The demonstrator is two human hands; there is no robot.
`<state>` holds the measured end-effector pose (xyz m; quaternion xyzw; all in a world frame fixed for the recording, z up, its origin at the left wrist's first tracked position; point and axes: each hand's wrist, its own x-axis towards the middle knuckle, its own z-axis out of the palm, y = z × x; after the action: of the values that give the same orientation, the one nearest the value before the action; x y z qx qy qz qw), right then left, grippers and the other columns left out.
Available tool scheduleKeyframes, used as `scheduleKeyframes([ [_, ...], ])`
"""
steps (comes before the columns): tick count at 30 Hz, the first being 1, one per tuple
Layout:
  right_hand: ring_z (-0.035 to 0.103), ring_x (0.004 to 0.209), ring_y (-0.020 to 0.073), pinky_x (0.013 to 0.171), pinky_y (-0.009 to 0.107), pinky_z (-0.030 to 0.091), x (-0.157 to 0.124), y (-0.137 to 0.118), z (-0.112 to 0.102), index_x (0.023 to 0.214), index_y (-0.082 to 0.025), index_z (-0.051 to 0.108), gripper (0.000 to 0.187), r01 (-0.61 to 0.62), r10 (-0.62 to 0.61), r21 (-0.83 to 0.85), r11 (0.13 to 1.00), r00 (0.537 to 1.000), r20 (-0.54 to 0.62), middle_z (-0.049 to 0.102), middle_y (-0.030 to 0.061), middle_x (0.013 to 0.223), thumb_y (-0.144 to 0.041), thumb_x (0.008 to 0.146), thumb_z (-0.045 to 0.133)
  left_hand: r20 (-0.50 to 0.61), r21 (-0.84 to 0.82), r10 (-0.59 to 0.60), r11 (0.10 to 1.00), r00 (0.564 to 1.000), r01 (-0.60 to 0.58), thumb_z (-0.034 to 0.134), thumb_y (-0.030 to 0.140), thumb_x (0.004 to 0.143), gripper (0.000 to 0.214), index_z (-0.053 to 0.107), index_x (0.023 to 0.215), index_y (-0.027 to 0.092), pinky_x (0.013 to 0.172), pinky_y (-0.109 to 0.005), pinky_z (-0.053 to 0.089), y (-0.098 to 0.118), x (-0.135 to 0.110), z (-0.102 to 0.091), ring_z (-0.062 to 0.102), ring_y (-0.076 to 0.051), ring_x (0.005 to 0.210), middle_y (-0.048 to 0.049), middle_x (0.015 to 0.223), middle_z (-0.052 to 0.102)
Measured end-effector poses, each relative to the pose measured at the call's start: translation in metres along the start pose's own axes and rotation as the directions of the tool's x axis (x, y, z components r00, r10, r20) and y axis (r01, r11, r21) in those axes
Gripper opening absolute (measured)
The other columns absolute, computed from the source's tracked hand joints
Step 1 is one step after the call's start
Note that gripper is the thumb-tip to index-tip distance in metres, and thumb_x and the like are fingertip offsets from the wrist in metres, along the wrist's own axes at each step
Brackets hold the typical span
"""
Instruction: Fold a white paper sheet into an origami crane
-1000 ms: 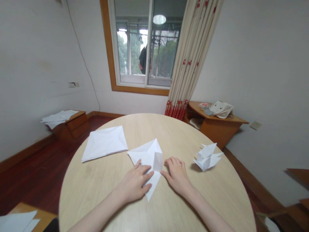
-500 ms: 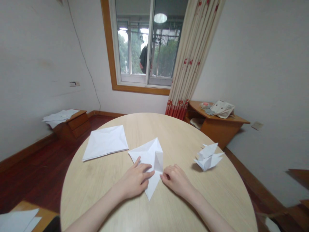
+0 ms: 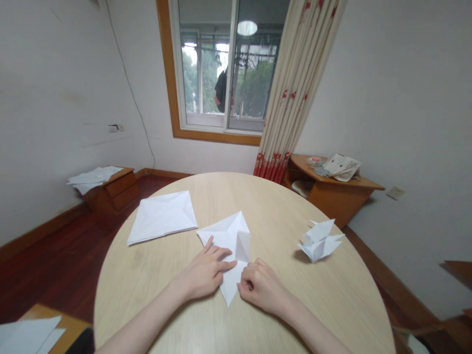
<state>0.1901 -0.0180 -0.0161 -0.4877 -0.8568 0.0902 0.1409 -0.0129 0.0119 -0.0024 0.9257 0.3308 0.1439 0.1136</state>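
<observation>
A partly folded sheet of white paper [image 3: 242, 246] lies on the round table in front of me, creased into flaps, with one point toward me. My left hand [image 3: 207, 270] rests on its left part, fingers spread and pressing it flat. Against the lower right edge sits my right hand [image 3: 260, 285], its fingers curled closed; whether they pinch the edge is hidden. Several folded white paper shapes [image 3: 320, 241], pointed like cranes, stand together to the right, apart from both hands.
A stack of white paper [image 3: 162, 216] lies at the table's left. Beyond the round wooden table [image 3: 228, 189] are a low drawer cabinet [image 3: 120, 189] at left and a corner cabinet [image 3: 339, 189] with a cloth bag [image 3: 342, 166]. More white sheets [image 3: 27, 337] lie at lower left.
My right hand has slid down along the paper's right edge, toward me and slightly left. The left hand stays on the paper, and the view has shifted very slightly.
</observation>
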Motion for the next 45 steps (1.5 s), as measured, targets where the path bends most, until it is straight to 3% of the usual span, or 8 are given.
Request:
scheduleKeyframes([
  [10, 0.053, 0.061, 0.0104, 0.075, 0.025, 0.036, -0.003, -0.014, 0.004, 0.052, -0.018, 0.051, 0.023, 0.102, -0.108, 0.103, 0.989, 0.993, 0.057, 0.06, -0.0058, 0.055, -0.012, 0.071, 0.062, -0.005, 0.0, 0.001, 1.0, 1.0, -0.001, 0.044, 0.004, 0.079, 0.054, 0.061, 0.123, 0.032, 0.116, -0.056, 0.008, -0.002, 0.001, 0.001, 0.05, -0.021, 0.119, -0.0027, 0.125, 0.058],
  [20, 0.05, 0.06, 0.0109, 0.073, 0.027, 0.035, -0.002, -0.017, 0.009, 0.049, -0.018, 0.042, 0.028, 0.096, -0.117, 0.167, 0.981, 0.986, 0.119, 0.057, -0.0054, 0.053, -0.013, 0.066, 0.063, 0.004, -0.059, -0.007, 0.998, 1.0, 0.007, 0.045, 0.005, 0.077, 0.056, 0.061, 0.123, 0.033, 0.115, -0.058, 0.007, -0.008, 0.002, 0.004, 0.049, -0.022, 0.119, -0.0023, 0.126, 0.057],
  [26, 0.048, 0.059, 0.0114, 0.072, 0.027, 0.036, -0.004, -0.007, 0.013, 0.053, -0.019, 0.043, 0.027, 0.258, -0.245, 0.196, 0.946, 0.965, -0.091, 0.053, -0.005, 0.054, -0.013, 0.073, 0.059, -0.019, -0.054, -0.019, 0.998, 1.0, 0.018, 0.047, 0.009, 0.083, 0.047, 0.061, 0.122, 0.031, 0.115, -0.056, 0.008, -0.003, 0.001, 0.002, 0.05, -0.022, 0.118, -0.0031, 0.124, 0.059],
  [30, 0.047, 0.063, 0.0138, 0.064, 0.028, 0.035, -0.002, 0.002, 0.008, 0.06, -0.019, 0.048, 0.027, 0.329, -0.277, 0.147, 0.933, 0.916, -0.291, 0.055, -0.0008, 0.061, -0.02, 0.087, 0.049, -0.08, -0.045, -0.018, 0.999, 0.997, 0.015, 0.05, 0.019, 0.09, 0.032, 0.064, 0.116, 0.03, 0.115, -0.055, 0.009, 0.001, 0.001, 0.005, 0.054, -0.021, 0.113, -0.003, 0.119, 0.063],
  [34, 0.047, 0.066, 0.0155, 0.063, 0.03, 0.034, -0.001, 0.01, -0.004, 0.067, -0.019, 0.055, 0.028, 0.346, -0.31, 0.006, 0.938, 0.847, -0.432, 0.058, 0.0019, 0.065, -0.022, 0.093, 0.045, -0.111, -0.053, -0.018, 0.999, 0.994, 0.013, 0.05, 0.024, 0.093, 0.025, 0.066, 0.112, 0.026, 0.116, -0.054, 0.007, 0.001, 0.001, 0.008, 0.057, -0.02, 0.111, -0.004, 0.116, 0.064],
  [38, 0.054, 0.075, 0.0175, 0.07, 0.032, 0.039, -0.001, 0.018, -0.015, 0.087, -0.018, 0.062, 0.017, 0.335, -0.33, -0.088, 0.938, 0.791, -0.516, 0.064, 0.0049, 0.078, -0.018, 0.092, 0.045, -0.159, -0.072, 0.004, 0.997, 0.987, -0.016, 0.05, 0.024, 0.093, 0.023, 0.066, 0.109, 0.024, 0.116, -0.052, 0.011, 0.0, 0.001, 0.008, 0.058, -0.019, 0.11, -0.0043, 0.115, 0.065],
  [41, 0.057, 0.089, 0.0197, 0.078, 0.034, 0.042, -0.003, 0.021, -0.021, 0.107, -0.018, 0.061, 0.022, 0.315, -0.356, -0.173, 0.933, 0.745, -0.564, 0.067, 0.008, 0.096, -0.016, 0.09, 0.047, -0.181, -0.089, 0.013, 0.996, 0.983, -0.03, 0.047, 0.02, 0.093, 0.023, 0.067, 0.105, 0.022, 0.116, -0.05, 0.016, 0.0, 0.001, 0.009, 0.059, -0.018, 0.109, -0.0049, 0.111, 0.067],
  [45, 0.055, 0.105, 0.0211, 0.091, 0.037, 0.038, -0.003, 0.023, -0.025, 0.115, -0.019, 0.06, 0.028, 0.273, -0.387, -0.28, 0.921, 0.731, -0.562, 0.065, 0.0089, 0.113, -0.016, 0.09, 0.047, -0.183, -0.1, 0.006, 0.995, 0.983, -0.025, 0.046, 0.02, 0.093, 0.022, 0.067, 0.101, 0.021, 0.115, -0.048, 0.021, 0.0, 0.002, 0.01, 0.06, -0.018, 0.108, -0.0057, 0.112, 0.067],
])
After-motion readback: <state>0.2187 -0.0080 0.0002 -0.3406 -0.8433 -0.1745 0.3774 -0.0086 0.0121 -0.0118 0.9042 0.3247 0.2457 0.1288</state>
